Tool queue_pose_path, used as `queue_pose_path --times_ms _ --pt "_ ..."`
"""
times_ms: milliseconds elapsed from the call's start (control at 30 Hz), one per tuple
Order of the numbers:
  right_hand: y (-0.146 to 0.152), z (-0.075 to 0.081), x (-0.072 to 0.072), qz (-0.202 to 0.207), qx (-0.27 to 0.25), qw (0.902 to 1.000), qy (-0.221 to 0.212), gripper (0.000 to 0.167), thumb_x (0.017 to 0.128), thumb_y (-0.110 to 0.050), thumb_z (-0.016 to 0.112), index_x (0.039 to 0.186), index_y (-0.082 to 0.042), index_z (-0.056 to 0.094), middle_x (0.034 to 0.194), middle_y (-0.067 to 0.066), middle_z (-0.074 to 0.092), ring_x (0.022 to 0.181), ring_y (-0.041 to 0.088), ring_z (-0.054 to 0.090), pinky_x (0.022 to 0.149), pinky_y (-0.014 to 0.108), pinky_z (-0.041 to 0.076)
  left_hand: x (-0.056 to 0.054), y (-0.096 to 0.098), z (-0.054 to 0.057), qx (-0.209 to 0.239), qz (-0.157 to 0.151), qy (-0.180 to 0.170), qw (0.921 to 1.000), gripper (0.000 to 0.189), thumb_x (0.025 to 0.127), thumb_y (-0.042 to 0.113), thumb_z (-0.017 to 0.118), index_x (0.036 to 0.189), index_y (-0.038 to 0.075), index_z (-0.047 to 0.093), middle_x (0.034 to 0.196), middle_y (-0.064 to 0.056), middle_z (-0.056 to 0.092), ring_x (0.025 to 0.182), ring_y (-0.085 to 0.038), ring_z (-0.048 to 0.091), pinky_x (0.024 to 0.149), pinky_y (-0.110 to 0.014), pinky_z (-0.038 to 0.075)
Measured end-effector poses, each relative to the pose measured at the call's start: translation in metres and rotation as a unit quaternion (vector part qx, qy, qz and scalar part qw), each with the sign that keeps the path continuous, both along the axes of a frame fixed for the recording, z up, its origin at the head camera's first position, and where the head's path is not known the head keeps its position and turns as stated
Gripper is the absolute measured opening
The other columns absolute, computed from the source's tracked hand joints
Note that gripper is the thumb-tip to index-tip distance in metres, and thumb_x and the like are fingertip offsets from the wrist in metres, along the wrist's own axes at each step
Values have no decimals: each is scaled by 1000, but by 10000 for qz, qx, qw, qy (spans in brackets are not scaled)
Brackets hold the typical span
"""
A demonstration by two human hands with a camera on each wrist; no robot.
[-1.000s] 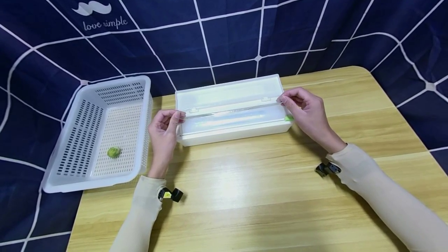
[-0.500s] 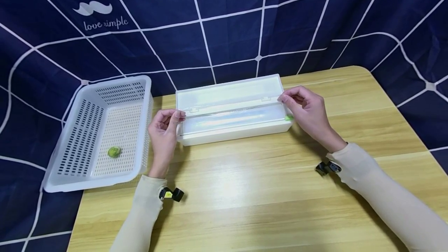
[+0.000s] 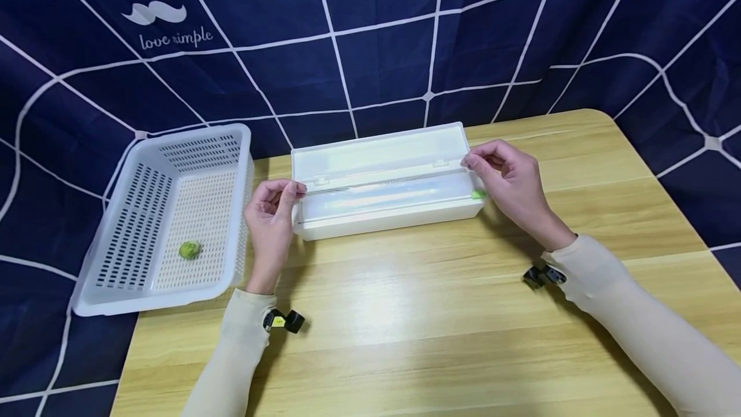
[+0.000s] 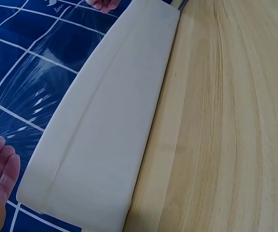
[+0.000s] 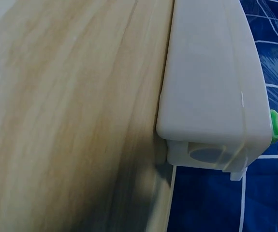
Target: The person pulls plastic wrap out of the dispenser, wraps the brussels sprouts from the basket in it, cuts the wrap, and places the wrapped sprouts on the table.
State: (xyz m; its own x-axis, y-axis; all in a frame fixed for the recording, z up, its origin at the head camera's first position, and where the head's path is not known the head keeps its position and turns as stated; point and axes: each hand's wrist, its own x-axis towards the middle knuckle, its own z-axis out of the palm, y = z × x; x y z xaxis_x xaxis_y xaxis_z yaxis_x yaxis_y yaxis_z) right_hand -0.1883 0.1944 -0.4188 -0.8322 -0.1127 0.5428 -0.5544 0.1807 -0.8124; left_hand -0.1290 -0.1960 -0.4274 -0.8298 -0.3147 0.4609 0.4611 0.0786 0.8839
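Film, thin clear plastic point(image 4: 37, 99), spanning a long white plastic box point(image 3: 393, 219)

Left hand point(image 3: 269, 230): thumb and fingers pinched on one end of the film, at the box's left end. Right hand point(image 3: 512, 185): same pinch on the other end, at the box's right end. Film runs between the two, across the box; pale streaks and creases fan out from the left fingers in the left wrist view. Box lies lengthwise on the pale wood-grain table point(image 3: 405, 340), its flat white lid point(image 3: 382, 147) raised along the far side. Bright green plastic piece point(image 3: 478, 194) at the front right corner, just beside the right hand. Left of the box: white perforated plastic basket point(image 3: 202, 208), one small round leafy green vegetable point(image 3: 189, 250) on its floor. Navy cloth with white grid lines point(image 3: 388, 56) hangs behind. Beige sleeves point(image 3: 642, 320) on both arms.
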Motion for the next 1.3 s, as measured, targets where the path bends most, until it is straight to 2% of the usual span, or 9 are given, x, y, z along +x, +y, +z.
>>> queue_pose_path --times_ms 133,467,700,967,1300 --pt "-1 1 -1 62 -72 9999 62 7 99 16 69 105 14 72 99 16 77 91 14 73 87 21 57 1 -1 1 88 28 -4 10000 15 105 -3 69 104 -18 66 97 -19 77 87 -21 74 85 -30 61" --pt "-2 1 2 58 -222 9996 153 7 99 16 68 106 17 70 100 16 76 92 16 72 88 22 57 4 -3 5 82 -88 -73 9999 14 106 1 71 104 -12 69 98 -17 78 88 -22 74 86 -31 61" --pt "-2 1 2 140 -323 9985 415 8 101 12 68 106 19 69 100 16 76 94 17 73 91 25 58 5 -4 5 55 -133 1 9999 20 106 8 73 105 -13 69 99 -19 77 90 -23 74 86 -32 60" --pt "-2 4 1 156 -403 9975 551 6 100 16 67 105 19 69 100 14 76 94 20 73 90 26 58 4 -3 7 87 -153 210 9996 20 106 5 73 104 -14 68 99 -20 77 89 -23 73 85 -32 60" --pt "-4 3 3 102 -512 9968 613 8 97 22 66 104 19 69 100 11 77 94 20 72 90 26 58 6 -3 10 142 -139 257 9995 19 106 0 70 106 -18 66 98 -19 77 88 -22 73 85 -31 59"
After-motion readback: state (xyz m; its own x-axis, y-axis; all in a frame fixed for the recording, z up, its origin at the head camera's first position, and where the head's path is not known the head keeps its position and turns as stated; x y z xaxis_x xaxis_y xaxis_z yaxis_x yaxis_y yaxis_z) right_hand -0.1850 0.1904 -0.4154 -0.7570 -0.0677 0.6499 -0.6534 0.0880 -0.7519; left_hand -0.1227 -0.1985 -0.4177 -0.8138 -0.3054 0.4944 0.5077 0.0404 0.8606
